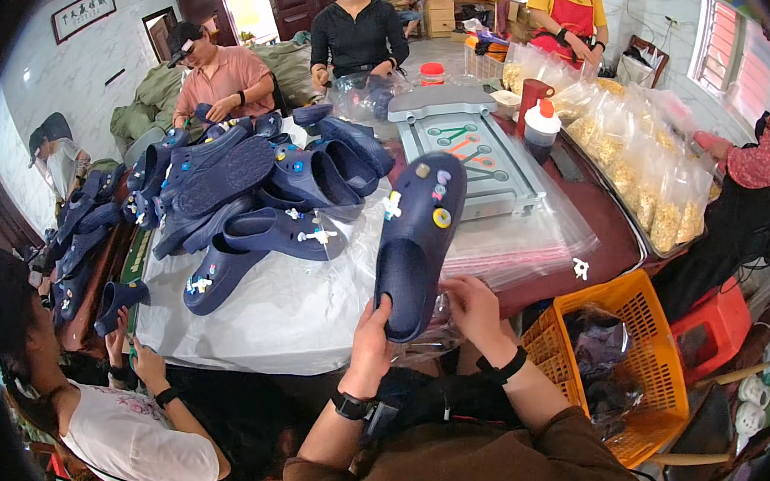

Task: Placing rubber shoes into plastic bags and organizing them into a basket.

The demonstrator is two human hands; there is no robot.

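Note:
A navy clog (411, 247) with several small charms on its toe is upright over the table's near edge, its toe pointing away from me. My left hand (369, 343) grips it by the heel, thumb on the inside. Just right of the heel, my right hand (476, 313) is closed with fingers curled, and what it holds, if anything, is hidden. Crumpled clear plastic shows between and below my hands. Beyond the clog lies a stack of clear plastic bags (532, 250). A big heap of similar clogs (261, 187) covers the table at left.
A grey plastic case (454, 143), a dark bottle with a white top (540, 131) and a tray of filled bags (627, 164) stand on the table. By my right side is an orange basket (652, 345) holding plastic-wrapped items. Co-workers sit and stand around; one at left (131, 428) handles a clog.

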